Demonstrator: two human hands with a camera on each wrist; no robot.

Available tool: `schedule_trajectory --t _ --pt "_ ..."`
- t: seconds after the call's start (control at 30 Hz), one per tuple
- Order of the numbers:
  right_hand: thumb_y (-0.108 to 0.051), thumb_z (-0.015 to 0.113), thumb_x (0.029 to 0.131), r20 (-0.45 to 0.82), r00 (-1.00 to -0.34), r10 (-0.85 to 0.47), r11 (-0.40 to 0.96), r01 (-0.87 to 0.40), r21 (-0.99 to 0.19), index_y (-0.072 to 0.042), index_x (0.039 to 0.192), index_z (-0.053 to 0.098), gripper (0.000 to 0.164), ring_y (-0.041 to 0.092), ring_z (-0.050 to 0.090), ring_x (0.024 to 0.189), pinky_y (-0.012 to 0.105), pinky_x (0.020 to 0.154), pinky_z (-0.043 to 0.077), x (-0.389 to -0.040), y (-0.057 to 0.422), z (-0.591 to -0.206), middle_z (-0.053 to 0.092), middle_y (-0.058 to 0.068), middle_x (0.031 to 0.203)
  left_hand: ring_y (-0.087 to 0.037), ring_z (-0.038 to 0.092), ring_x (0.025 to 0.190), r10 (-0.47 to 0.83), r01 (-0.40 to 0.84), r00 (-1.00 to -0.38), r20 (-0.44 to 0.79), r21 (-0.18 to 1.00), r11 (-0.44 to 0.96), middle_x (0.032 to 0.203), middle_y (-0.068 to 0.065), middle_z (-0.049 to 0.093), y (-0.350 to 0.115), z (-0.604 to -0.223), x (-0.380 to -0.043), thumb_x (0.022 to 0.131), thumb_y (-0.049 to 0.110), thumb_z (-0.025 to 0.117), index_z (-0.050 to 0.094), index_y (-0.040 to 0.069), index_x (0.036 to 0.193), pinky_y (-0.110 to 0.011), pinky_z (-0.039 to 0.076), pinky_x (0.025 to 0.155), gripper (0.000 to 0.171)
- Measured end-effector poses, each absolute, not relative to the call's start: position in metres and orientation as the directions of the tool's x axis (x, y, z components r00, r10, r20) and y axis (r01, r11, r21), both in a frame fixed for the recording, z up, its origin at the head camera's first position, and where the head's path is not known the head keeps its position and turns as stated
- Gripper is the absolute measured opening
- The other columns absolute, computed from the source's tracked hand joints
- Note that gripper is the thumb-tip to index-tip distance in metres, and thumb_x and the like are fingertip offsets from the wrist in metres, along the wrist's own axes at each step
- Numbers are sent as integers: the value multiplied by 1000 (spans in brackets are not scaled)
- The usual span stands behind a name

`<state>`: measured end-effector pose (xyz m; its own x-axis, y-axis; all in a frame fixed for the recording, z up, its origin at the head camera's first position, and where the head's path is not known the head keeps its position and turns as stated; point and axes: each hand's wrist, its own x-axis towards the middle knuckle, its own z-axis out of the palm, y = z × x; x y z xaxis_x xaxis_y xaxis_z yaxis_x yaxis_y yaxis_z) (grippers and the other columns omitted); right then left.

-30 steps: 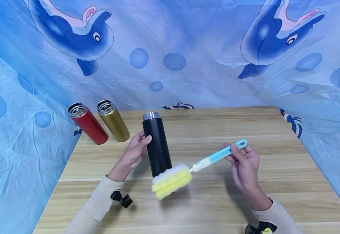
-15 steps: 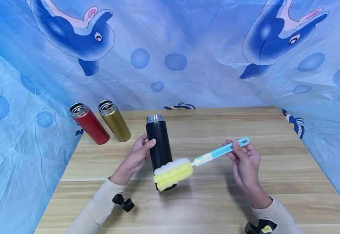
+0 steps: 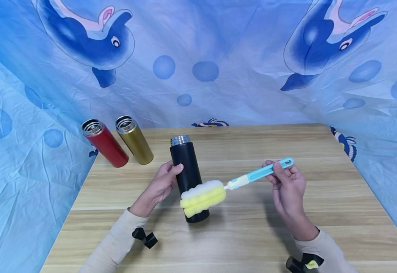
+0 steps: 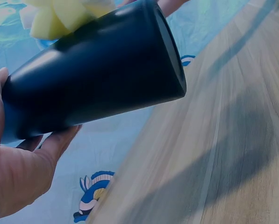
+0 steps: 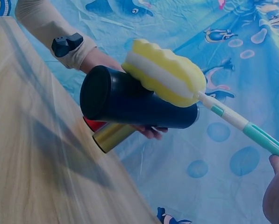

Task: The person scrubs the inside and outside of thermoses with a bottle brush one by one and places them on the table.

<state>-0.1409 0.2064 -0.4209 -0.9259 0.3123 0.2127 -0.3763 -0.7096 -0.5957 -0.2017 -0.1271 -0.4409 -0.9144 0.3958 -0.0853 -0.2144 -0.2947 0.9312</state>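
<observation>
My left hand (image 3: 160, 184) grips a black vacuum flask (image 3: 186, 165) around its middle, thumb on the near side. The flask is lidless, with a bare steel threaded neck at the top. It hangs slightly tilted above the table, its base (image 5: 95, 92) apart from its shadow. Pinched in my right hand (image 3: 288, 187) is the turquoise-and-white handle (image 3: 259, 173) of a bottle brush. The brush's yellow-and-white sponge head (image 3: 203, 198) overlaps the flask's lower side; whether it presses on it I cannot tell for sure. In the left wrist view, the sponge (image 4: 67, 18) is partly hidden behind the flask.
A red flask (image 3: 107, 146) and a gold flask (image 3: 137, 142), both lidless, stand at the table's back left. The wooden table (image 3: 253, 235) ends at a blue dolphin-print cloth (image 3: 239, 91) behind and at the sides.
The sponge head has risen along the flask's side, so the flask's base now shows below it. The flask has shifted slightly right and down in my left hand. Both hands keep their hold.
</observation>
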Motion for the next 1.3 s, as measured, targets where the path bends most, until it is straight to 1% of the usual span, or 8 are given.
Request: schedule_trajectory --t 0.2,0.5,0.67,0.8,1.0,1.07,1.2,1.3 --pt "13 54 98 221 -924 312 -700 -381 -604 14 99 58 4 32 77 83 29 73 60 -142 208 -417 74 26 89 -15 68 102 419 -224 -902 -102 941 -254 117 -3 66 -126 -440 -200 100 25 57 33 -1 148 -31 58 89 59" --pt "16 54 96 227 -921 318 -710 -390 -587 14 100 57 5 33 77 84 31 74 60 -143 207 -415 73 26 88 -19 70 102 413 -260 -902 -126 922 -287 121 -7 62 -123 -441 -198 101 23 57 31 9 148 -34 59 88 56" --pt "17 56 95 219 -916 336 -704 -399 -588 15 100 55 5 33 77 83 31 72 60 -144 207 -415 73 27 88 -19 70 102 440 -289 -887 -139 911 -295 119 -7 63 -120 -440 -196 105 27 54 28 5 151 -35 59 88 57" --pt "16 58 94 205 -912 354 -697 -404 -593 15 99 54 7 32 77 82 30 70 60 -146 207 -414 73 27 87 -18 71 97 442 -306 -884 -154 904 -298 113 -5 67 -120 -440 -194 106 27 50 29 2 149 -34 60 83 54" --pt "15 60 94 182 -913 365 -688 -396 -608 14 99 55 7 31 77 81 29 70 60 -146 208 -414 74 26 87 -15 71 97 482 -290 -871 -91 889 -356 111 -1 70 -123 -442 -192 102 16 47 44 8 134 -30 59 80 34" --pt "14 60 94 172 -914 367 -687 -391 -613 14 100 55 7 30 77 81 29 70 60 -146 209 -414 74 26 87 -15 70 96 497 -282 -865 -66 883 -375 111 -1 70 -124 -443 -191 100 13 45 47 10 131 -29 58 78 31" --pt "13 62 94 145 -916 375 -686 -379 -621 13 100 56 8 30 77 81 30 72 59 -147 210 -414 74 25 87 -15 70 96 532 -261 -847 -11 879 -398 114 -3 70 -128 -445 -191 102 9 43 45 7 136 -28 58 75 34" --pt "12 64 93 120 -915 386 -689 -373 -622 13 99 57 9 30 77 81 31 73 59 -148 210 -414 75 25 87 -15 70 97 542 -246 -840 17 879 -408 116 -5 70 -131 -446 -191 105 12 49 42 2 139 -28 59 76 35"
